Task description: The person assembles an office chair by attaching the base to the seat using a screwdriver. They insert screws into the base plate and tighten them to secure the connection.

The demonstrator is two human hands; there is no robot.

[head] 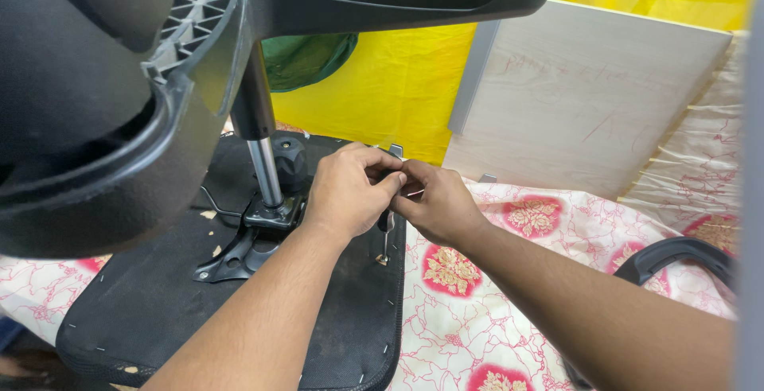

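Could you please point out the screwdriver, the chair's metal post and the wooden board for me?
Screwdriver [385, 240]: head view, on its thin metal shaft below the hands.
Metal post [266, 170]: head view, on the shiny lower section.
Wooden board [589, 97]: head view, on the middle of its pale face.

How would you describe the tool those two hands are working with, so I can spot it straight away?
Start at the upturned black fabric office-chair seat lying on the floral cloth. Near its right edge, the left hand and right hand meet. Below them a thin silver metal shaft with a dark handle stands upright on the seat, far slimmer than the chrome gas-lift column to its left.
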